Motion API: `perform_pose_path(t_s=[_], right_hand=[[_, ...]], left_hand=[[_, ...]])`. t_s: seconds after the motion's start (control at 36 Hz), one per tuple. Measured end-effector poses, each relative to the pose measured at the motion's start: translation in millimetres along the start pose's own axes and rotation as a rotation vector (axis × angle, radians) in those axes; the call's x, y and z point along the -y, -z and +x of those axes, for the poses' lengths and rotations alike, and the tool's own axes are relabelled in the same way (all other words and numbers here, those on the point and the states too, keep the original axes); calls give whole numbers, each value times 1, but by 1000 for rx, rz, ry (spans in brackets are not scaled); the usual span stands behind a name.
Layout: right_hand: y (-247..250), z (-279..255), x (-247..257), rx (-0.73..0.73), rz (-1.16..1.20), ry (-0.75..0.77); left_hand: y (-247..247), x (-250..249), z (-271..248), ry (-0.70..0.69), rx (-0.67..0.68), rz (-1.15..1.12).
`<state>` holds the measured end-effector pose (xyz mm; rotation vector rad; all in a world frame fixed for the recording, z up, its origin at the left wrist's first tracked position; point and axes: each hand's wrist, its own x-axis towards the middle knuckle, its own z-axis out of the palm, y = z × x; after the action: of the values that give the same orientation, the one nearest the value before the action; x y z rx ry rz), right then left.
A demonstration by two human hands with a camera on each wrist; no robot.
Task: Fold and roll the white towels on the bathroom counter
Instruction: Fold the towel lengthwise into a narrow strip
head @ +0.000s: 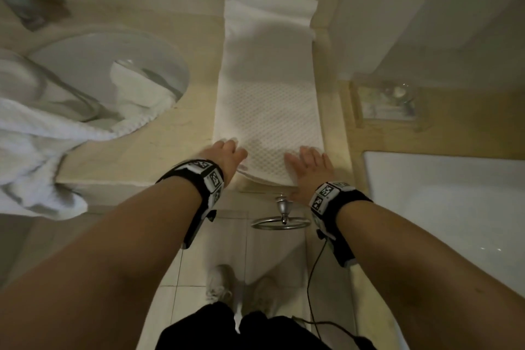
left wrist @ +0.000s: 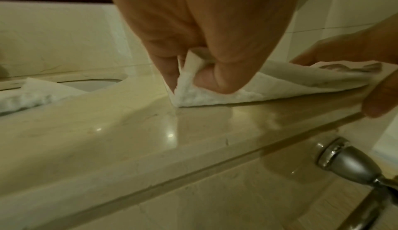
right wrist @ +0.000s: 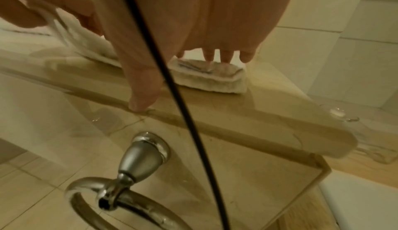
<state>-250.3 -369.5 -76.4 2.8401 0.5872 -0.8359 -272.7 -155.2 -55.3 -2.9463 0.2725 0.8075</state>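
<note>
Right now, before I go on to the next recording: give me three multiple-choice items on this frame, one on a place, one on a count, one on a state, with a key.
1. Where is the metal towel ring?
A. On the wall above the sink
B. On the counter's front face, below the folded towel
C. Inside the sink

2. How many hands are on the folded towel?
A. None
B. One
C. Two

3. How does the left hand hold the towel's near corner?
A. Pinched between thumb and fingers
B. Pressed under a flat palm
C. Not touching

Key: B, the ring hangs under the counter edge; C, the right hand is on it too; A, the left wrist view shows the pinch.
</note>
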Motion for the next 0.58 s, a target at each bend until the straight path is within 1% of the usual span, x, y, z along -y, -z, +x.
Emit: perform_pose_path(t_s=[0.08, 0.14, 0.19, 0.25, 0.28, 0.31, 0.36, 0.42, 0.53, 0.58], right_hand=[[-2, -2, -1, -85, 42, 43], [-2, -2, -5, -155, 56, 82], [1, -4, -9, -181, 42, 125], [5, -6, -13, -181, 35, 166], [8, -6, -15, -180, 39, 182], [12, -5, -17, -177, 42, 189], [22, 0, -23, -120, 67, 154], [32, 5, -27, -38, 138, 88], [36, 9, -30, -74, 218, -14], [34, 11, -28, -55, 253, -49]], left_hand=[[3, 3, 3, 12, 2, -36], [2, 8, 4, 58, -8, -92], [3, 13, 6, 100, -24, -146], [3, 19, 8, 68, -40, -157], [4, 20, 7, 30, -60, -155], [4, 21, 8, 24, -92, -186], [0, 23, 12, 76, -116, -321], [-2, 24, 13, 158, -113, -456], [3, 20, 4, 256, -135, -645], [2, 19, 1, 250, -176, -658]])
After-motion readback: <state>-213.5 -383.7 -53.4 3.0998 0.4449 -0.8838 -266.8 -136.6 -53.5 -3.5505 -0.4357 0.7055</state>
